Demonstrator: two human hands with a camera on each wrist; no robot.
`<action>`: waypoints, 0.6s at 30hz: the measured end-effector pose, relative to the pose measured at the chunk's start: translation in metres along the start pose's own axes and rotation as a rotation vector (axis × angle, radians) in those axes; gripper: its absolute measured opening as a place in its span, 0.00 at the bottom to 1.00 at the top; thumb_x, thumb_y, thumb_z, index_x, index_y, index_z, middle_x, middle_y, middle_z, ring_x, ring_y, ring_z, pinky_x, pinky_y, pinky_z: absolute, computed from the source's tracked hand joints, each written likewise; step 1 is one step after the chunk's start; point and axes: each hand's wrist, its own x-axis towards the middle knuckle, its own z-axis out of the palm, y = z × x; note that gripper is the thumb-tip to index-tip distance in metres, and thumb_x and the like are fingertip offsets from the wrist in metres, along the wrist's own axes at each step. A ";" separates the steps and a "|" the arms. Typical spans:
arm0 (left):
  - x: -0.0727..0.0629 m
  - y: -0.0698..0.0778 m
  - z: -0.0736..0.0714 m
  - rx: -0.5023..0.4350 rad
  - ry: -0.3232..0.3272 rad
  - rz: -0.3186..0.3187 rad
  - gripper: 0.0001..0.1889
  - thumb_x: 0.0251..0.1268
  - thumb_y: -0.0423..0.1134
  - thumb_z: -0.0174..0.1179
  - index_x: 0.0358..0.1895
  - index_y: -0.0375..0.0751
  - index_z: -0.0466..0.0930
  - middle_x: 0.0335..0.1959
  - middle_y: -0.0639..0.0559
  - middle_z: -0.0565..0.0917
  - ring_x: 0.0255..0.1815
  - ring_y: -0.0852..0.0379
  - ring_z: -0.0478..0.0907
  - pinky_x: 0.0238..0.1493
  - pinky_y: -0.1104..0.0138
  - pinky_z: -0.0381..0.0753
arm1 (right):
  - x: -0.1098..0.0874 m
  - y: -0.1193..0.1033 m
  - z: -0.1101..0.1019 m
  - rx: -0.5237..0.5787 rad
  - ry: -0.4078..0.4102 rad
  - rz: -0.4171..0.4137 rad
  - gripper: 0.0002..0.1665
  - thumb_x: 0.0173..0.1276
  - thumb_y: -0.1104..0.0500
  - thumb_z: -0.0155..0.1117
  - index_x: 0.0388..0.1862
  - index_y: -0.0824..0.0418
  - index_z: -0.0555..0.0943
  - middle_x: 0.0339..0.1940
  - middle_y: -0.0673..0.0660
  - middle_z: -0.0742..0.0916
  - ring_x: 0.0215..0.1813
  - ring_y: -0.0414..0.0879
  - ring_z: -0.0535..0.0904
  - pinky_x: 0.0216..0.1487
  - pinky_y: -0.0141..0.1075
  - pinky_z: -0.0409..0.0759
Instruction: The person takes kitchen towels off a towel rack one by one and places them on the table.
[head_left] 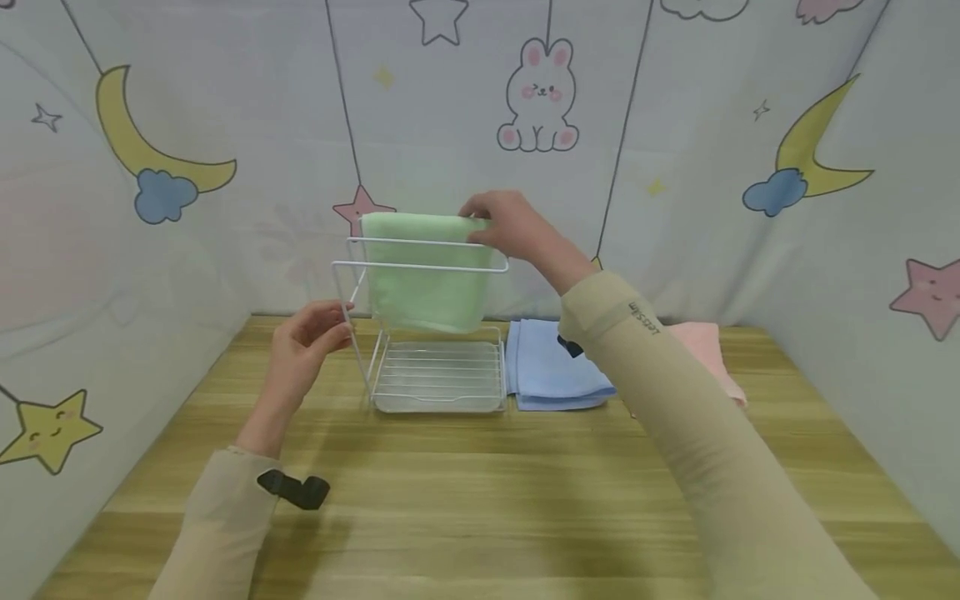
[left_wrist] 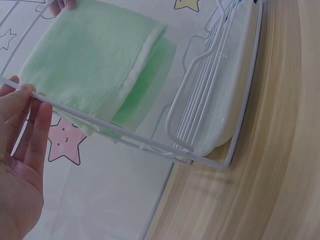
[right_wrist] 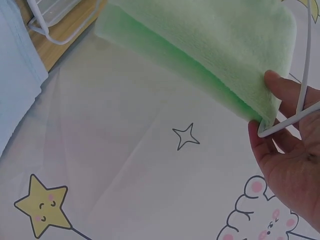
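Observation:
A white wire rack [head_left: 420, 267] stands upright on the table, with a light-green towel [head_left: 427, 287] draped folded over its rearmost top bar. My left hand [head_left: 306, 342] pinches the rack's left upright between thumb and fingers, as the left wrist view also shows [left_wrist: 22, 155]. At the towel's top right corner, my right hand [head_left: 502, 223] pinches the cloth beside the bar's end. In the right wrist view, the thumb [right_wrist: 275, 82] lies against the towel's face and the other fingers reach behind it.
A clear tray [head_left: 442, 404] sits in the rack's base. To the right lie a folded blue towel [head_left: 558, 375] and a pink towel [head_left: 701, 346], the latter partly hidden by my right sleeve. A printed curtain [head_left: 675, 250] hangs behind the wooden table [head_left: 450, 508].

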 end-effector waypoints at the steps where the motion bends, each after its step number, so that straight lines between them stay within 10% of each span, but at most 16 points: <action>1: 0.000 0.000 0.000 -0.003 0.001 -0.001 0.12 0.66 0.24 0.60 0.51 0.29 0.79 0.41 0.63 0.87 0.40 0.67 0.84 0.43 0.73 0.89 | 0.000 0.000 0.000 -0.002 -0.001 -0.002 0.20 0.68 0.60 0.67 0.58 0.60 0.80 0.54 0.58 0.85 0.55 0.49 0.80 0.62 0.41 0.83; 18: -0.002 0.000 -0.001 0.018 -0.010 -0.005 0.12 0.66 0.26 0.60 0.52 0.30 0.79 0.42 0.63 0.87 0.41 0.68 0.84 0.44 0.73 0.89 | 0.000 0.001 0.004 -0.103 0.111 -0.090 0.11 0.69 0.69 0.61 0.48 0.66 0.83 0.48 0.62 0.87 0.51 0.52 0.81 0.59 0.41 0.83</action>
